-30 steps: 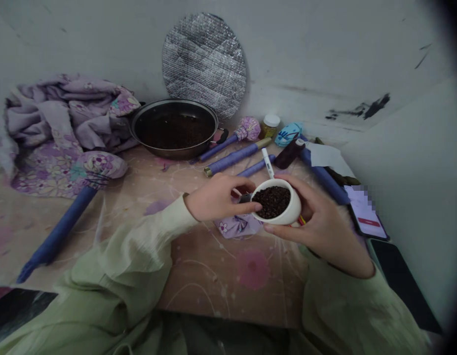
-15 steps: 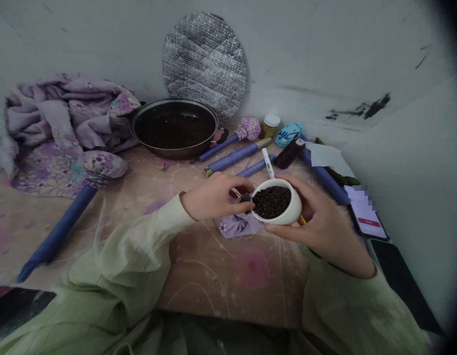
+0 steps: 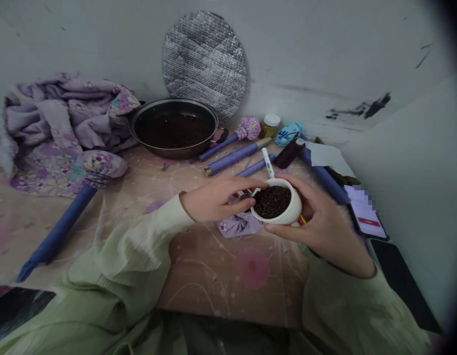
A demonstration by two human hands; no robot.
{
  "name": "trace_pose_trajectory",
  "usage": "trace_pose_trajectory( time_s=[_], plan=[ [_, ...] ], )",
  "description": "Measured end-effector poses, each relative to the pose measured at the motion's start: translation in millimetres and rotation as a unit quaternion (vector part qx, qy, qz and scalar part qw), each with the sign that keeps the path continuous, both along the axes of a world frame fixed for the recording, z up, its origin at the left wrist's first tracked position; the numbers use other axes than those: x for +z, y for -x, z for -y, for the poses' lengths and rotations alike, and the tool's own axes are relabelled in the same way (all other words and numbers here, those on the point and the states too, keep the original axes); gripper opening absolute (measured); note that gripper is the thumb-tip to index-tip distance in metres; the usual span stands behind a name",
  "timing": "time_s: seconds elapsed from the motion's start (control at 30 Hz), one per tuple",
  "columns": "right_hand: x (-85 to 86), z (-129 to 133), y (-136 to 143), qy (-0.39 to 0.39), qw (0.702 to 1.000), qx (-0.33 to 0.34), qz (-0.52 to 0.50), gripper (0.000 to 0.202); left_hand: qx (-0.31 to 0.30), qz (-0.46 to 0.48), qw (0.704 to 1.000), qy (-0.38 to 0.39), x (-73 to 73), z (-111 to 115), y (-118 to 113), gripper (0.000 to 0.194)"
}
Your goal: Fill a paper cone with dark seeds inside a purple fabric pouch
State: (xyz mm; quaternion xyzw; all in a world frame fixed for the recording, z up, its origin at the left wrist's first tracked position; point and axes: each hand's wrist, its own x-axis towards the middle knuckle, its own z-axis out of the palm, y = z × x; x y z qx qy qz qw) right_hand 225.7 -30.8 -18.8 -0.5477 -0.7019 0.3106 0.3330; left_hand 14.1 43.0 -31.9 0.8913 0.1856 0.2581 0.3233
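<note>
A small white cup [image 3: 295, 206] full of dark brown grains [image 3: 273, 201] is tilted toward me above the table. My right hand [image 3: 317, 217] wraps round its right side, thumb below and fingers behind. At the cup's left rim is my left hand [image 3: 221, 197], its fingers apart and the fingertips over the rim. A small dark and reddish item shows between its thumb and fingers; whether it is gripped is unclear. Beneath the hands lies a purple flowered cloth piece [image 3: 238, 226]. A white marker [image 3: 267, 163] lies just behind the cup.
A dark pan [image 3: 172, 152] holds more dark grains at the back. Purple cloth [image 3: 58, 118] is heaped left, beside a blue-handled stick [image 3: 61, 229]. Blue-wrapped sticks [image 3: 232, 160], a lidded jar [image 3: 270, 126] and a dark spool [image 3: 287, 154] lie behind; phones [image 3: 367, 212] lie right.
My left forefinger has stretched out over the cup's rim, and the thumb and fingers have spread apart. My right hand and the cup have stayed in place.
</note>
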Motion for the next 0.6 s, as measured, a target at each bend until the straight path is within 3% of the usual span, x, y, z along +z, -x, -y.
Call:
trace_pose_trajectory(
  time_s=[0.3, 0.6],
  plan=[
    [-2.0, -1.4, -0.4, -0.005, 1.0, 0.001, -0.002, 0.074, -0.019, -0.03, 0.999, -0.013, 4.0, -2.0, 2.4, 0.025],
    [0.3, -0.6, -0.6, -0.017, 1.0, -0.001, 0.014, 0.073, 0.004, -0.023, 1.0, -0.01, 2.2, -3.4, 4.5, 0.034]
  ],
)
